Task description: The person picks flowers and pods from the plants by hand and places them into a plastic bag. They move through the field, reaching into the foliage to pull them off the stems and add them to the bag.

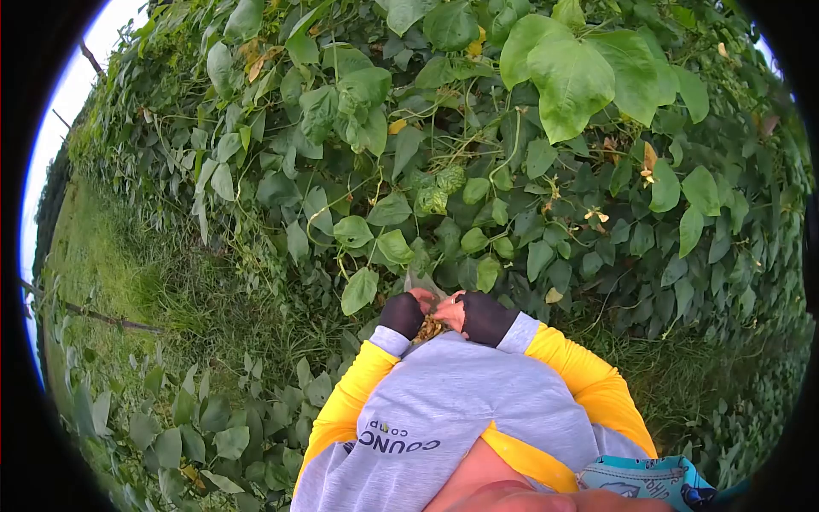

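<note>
My two hands are close together in front of my belly, both in dark fingerless sleeves. My left hand [422, 299] is closed, its bare fingers curled at the edge of a thin translucent plastic bag [418, 280]. Fingers of my right hand [452, 312] are pinched together on the bag from the other side. Below the hands, against my shirt, lies a clump of small yellow-brown pieces [429, 329], perhaps dried pods or flowers; their kind is too small to tell. The hands partly hide the bag and the clump.
A dense wall of climbing bean-like vines [388, 209] rises right in front of me. Pale yellow flowers [596, 215] hang among the leaves. Grass [119, 264] runs along the left, with low leafy plants [192, 427] nearer me. A thin pole [94, 314] crosses at the left.
</note>
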### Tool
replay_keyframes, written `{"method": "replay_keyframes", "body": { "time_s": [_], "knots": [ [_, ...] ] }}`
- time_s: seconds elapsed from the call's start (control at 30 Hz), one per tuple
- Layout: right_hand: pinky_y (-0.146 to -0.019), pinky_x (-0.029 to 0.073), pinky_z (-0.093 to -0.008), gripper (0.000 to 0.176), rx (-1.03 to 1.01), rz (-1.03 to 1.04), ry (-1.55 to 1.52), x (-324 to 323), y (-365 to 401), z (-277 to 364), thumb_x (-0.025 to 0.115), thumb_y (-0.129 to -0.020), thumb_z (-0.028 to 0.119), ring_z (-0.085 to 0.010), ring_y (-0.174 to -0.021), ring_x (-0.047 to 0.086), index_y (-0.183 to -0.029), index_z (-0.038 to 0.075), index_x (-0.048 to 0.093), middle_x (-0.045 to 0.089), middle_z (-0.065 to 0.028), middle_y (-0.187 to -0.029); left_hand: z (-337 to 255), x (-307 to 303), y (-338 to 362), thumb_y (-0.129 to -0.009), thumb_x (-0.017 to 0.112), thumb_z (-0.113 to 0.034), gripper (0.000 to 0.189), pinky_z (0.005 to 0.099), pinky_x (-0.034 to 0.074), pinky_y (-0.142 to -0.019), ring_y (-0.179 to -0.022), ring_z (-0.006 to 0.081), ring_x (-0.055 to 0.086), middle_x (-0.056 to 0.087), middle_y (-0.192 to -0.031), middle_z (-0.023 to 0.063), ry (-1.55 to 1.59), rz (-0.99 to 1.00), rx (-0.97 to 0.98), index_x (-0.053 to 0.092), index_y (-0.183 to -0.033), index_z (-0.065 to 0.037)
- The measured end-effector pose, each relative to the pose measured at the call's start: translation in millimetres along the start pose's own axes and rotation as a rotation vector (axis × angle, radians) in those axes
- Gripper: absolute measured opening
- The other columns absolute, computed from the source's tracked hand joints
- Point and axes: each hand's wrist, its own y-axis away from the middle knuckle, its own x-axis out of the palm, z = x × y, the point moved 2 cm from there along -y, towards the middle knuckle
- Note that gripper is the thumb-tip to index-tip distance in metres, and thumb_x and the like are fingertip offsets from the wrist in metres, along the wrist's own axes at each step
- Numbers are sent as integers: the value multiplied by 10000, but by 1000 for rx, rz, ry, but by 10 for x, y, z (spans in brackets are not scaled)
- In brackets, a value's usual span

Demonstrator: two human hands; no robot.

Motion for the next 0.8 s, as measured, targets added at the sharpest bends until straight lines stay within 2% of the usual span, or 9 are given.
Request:
{"method": "replay_keyframes", "body": {
  "time_s": [0.03,0.1,0.2,0.27,0.37,0.43,0.53,0.63,0.8],
  "knots": [
    [-733,528,-397,286,23,-153,-100,-15,-3,13,661,-750,97,-288,-857,647,-1029,154,685,681,-82,-874,18,4,19,-822,639,-128,153,401,540,-645,-719,334,675,694,-786,144,-22,7,-31,694,-961,-93],
    [-769,521,-388,252,173,-108,-90,-280,-144,155,654,-818,121,-299,-879,641,-1068,112,678,686,-103,-939,-257,-116,28,-812,645,-113,154,397,536,-670,-746,331,672,692,-803,143,-104,67,-47,695,-957,-95],
    [-815,508,-395,256,261,-51,-120,-233,-119,141,650,-856,139,-318,-906,628,-1104,80,669,686,-123,-1009,-261,-90,-67,-802,640,-66,159,394,525,-721,-810,331,663,688,-851,150,-146,63,235,694,-951,-81],
    [-865,492,-403,270,347,123,-195,-269,-94,216,641,-867,157,-333,-967,616,-1113,46,660,671,-152,-1081,-380,-229,-146,-800,625,-28,167,392,516,-755,-855,329,655,683,-885,157,-65,-65,322,691,-949,-64],
    [-879,490,-395,287,166,0,-209,-33,62,7,624,-876,170,-327,-1001,617,-1123,26,653,661,-166,-1105,-646,-769,-342,-810,564,47,213,375,505,-780,-871,318,647,673,-905,169,56,-403,276,688,-967,-25],
    [-886,489,-383,295,262,-1,-271,-142,93,72,611,-882,173,-320,-1014,619,-1127,14,649,664,-161,-1102,-464,-1066,-590,-927,539,-20,192,302,490,-815,-922,187,635,681,-995,106,57,-593,221,676,-1061,-17],
    [-867,495,-379,275,294,-76,-276,-249,144,117,602,-887,155,-317,-977,626,-1115,10,651,664,-162,-1081,327,-1223,-1166,-963,500,-23,354,301,466,-966,-1115,186,590,613,-1248,126,529,-510,-169,544,-1312,10],
    [-752,513,-398,201,255,-232,-257,-236,201,163,619,-869,141,-322,-852,636,-1035,40,675,670,-141,-950,1090,-1211,-1765,-941,545,-83,329,257,487,-729,-889,156,634,681,-1109,93,810,-665,-435,601,-1260,-26],
    [-757,511,-379,222,297,-320,-268,-278,391,147,622,-880,129,-301,-825,632,-1074,30,664,662,-131,-925,1251,-1261,-2176,-945,513,-75,405,360,521,-748,-948,217,634,646,-1175,79,833,-716,-712,511,-1347,-123]
  ]
}}
